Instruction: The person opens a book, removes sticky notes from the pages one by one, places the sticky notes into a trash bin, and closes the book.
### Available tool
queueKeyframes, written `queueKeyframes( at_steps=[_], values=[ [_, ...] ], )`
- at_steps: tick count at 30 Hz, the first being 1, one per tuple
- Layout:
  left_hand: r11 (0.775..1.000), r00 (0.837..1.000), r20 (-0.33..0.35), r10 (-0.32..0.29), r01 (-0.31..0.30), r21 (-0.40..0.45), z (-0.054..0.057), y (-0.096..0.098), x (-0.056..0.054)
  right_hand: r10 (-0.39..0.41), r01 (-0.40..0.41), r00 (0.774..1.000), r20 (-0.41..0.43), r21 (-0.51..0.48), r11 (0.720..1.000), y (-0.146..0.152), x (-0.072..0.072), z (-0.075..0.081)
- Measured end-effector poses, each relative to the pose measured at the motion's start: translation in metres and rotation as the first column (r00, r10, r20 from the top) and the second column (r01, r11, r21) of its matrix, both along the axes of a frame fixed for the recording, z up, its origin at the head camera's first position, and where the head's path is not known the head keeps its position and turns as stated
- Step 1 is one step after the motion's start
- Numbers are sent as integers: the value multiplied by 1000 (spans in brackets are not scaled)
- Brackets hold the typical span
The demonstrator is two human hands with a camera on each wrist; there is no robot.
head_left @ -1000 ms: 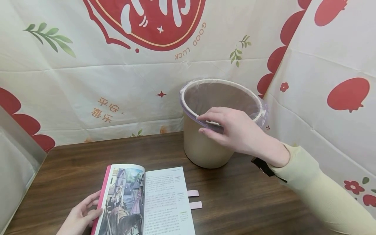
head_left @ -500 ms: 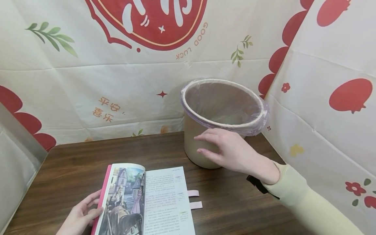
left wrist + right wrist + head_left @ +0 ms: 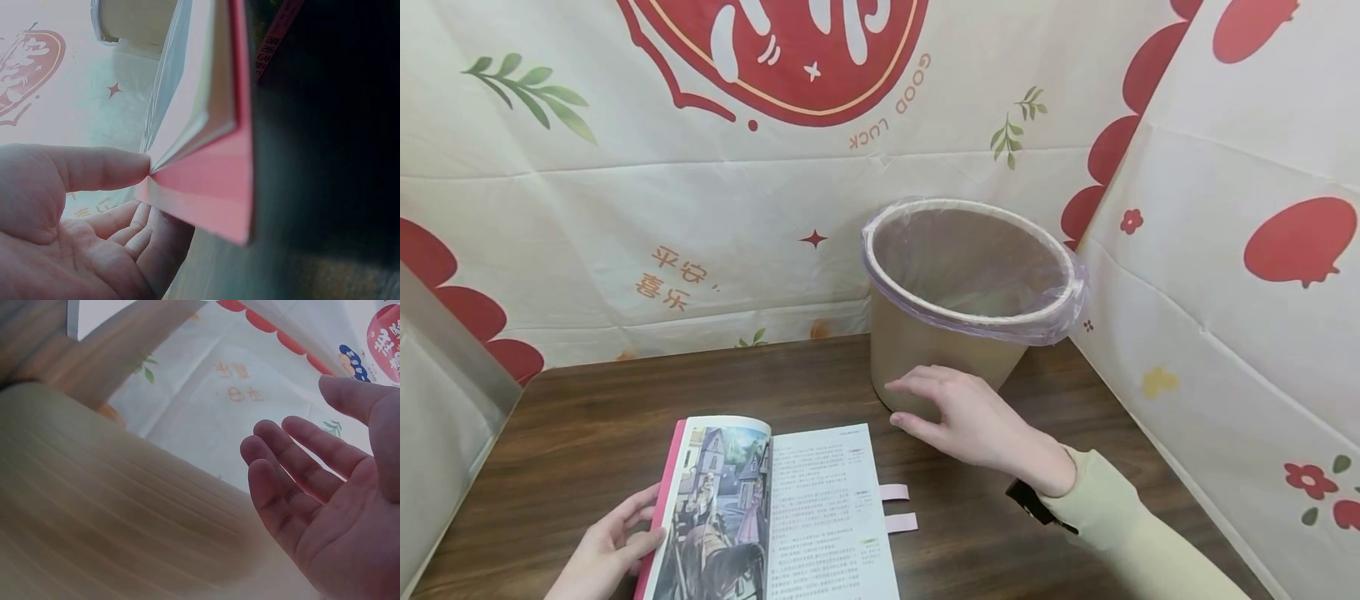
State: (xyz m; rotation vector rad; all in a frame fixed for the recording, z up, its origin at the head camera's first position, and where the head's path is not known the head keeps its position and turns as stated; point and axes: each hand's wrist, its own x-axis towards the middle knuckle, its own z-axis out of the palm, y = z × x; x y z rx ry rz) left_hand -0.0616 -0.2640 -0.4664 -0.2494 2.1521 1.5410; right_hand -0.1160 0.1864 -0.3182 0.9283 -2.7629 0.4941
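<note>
An open book (image 3: 827, 517) with a pink cover lies at the lower middle of the head view, a coloured picture on its left page and print on its right. My left hand (image 3: 606, 546) grips the book's left edge. In the left wrist view, the thumb presses the page edges while the fingers sit behind the pink cover (image 3: 206, 194). My right hand (image 3: 962, 417) hovers in front of the beige trash bin (image 3: 917, 346), holding nothing. Its fingers look loosely bent and spread in the right wrist view, where the bin's ribbed side (image 3: 112, 500) fills the lower left.
A thin purple bag (image 3: 1052, 325) lines the bin and folds over its rim. Two pale pink strips (image 3: 898, 523) stick out from the book's right side. The dark wooden table (image 3: 805, 383) meets a printed cloth backdrop (image 3: 760, 225) behind and at the right.
My right hand has come down from the bin's front rim, toward me and slightly left, and is now lower, before the bin's side. The left hand and book have stayed in place.
</note>
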Motion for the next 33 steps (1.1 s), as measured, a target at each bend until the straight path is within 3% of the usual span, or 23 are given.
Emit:
queueKeyframes(
  at_steps=[15,22,33],
  values=[
    [1000,999,-49,-11,11,9,-1,-1,3,-9,5,991,132,31,1000,-8,3,-47],
    [1000,1000,2,3,-3,-1,1,0,2,21,-33,984,177,68,997,-11,9,-71],
    [1000,999,-31,13,-13,-13,0,2,3,15,-42,970,241,109,993,-17,11,-90]
  ],
)
